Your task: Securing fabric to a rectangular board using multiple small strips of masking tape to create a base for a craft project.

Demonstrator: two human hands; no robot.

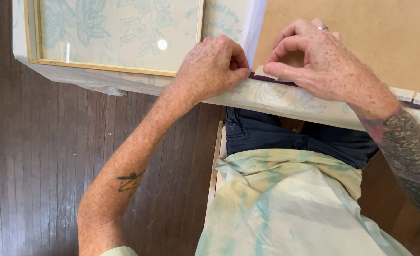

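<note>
My left hand point(212, 64) and my right hand point(321, 61) meet at the near edge of a brown backing board point(385, 33). Both pinch a thin dark purple strip point(271, 79) that runs along that edge, with small pale tabs on it, such as the pale tab point(402, 93). My left fingers are curled tight at the strip's left end. My right thumb and forefinger press the strip just to the right of them. A ring sits on one right finger. The board lies on a table covered with pale floral cloth point(286, 99).
A gold-framed glass panel point(115, 33) lies on the cloth at the upper left. Dark wooden floorboards point(44, 156) fill the left side. My lap, in dark trousers and a pale green shirt point(290, 204), presses against the table edge.
</note>
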